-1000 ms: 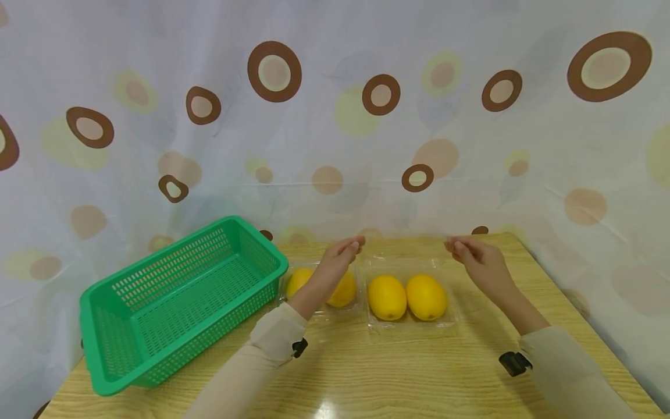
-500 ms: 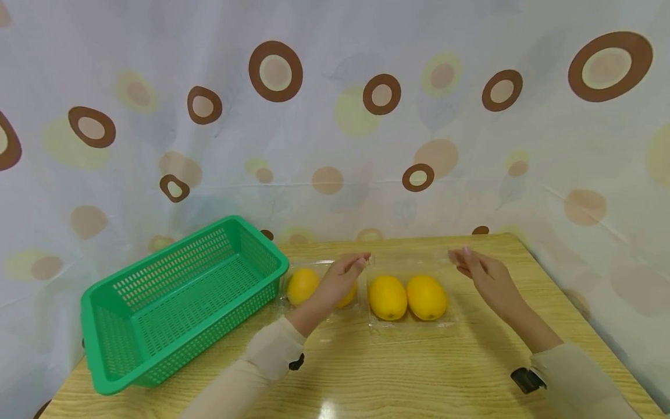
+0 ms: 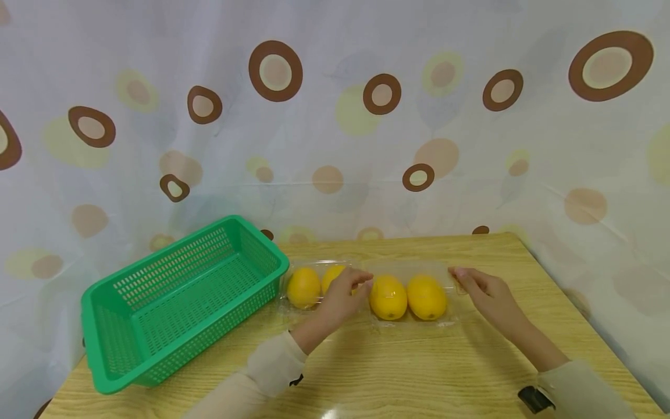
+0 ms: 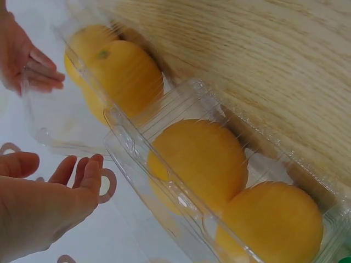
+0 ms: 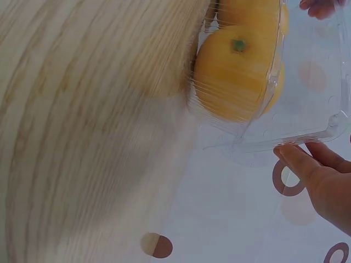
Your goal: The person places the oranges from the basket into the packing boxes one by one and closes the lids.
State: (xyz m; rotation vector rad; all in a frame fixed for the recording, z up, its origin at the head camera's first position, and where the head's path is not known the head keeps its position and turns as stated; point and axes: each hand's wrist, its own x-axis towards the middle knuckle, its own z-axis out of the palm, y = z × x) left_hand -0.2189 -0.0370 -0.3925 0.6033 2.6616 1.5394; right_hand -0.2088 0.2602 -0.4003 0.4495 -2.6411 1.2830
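Observation:
Two orange-yellow fruits [image 3: 388,298] sit side by side in a clear plastic clamshell box [image 3: 413,323]. Its hinged lid [image 5: 312,82] leans forward over them, tilted down from the back. At the lid's right edge, my right hand [image 3: 490,295] pinches the rim between thumb and fingers. My left hand [image 3: 342,297] is at the lid's left side, with fingers loosely bent and apart from the thumb; in the left wrist view its fingertips [image 4: 94,164] are right at the lid's edge. Behind that hand, a second clear box [image 4: 192,90] holds two similar fruits [image 4: 200,159].
A green perforated plastic basket [image 3: 183,279] stands at the left, close to the second box. All of it rests on a light wood-grain table [image 3: 398,372]. Behind the table hangs a pale curtain [image 3: 335,139] with round brown and yellow prints.
The lid has swung forward and down over the fruits. Both hands have lowered with it, the left moving slightly right. The boxes and basket have stayed put.

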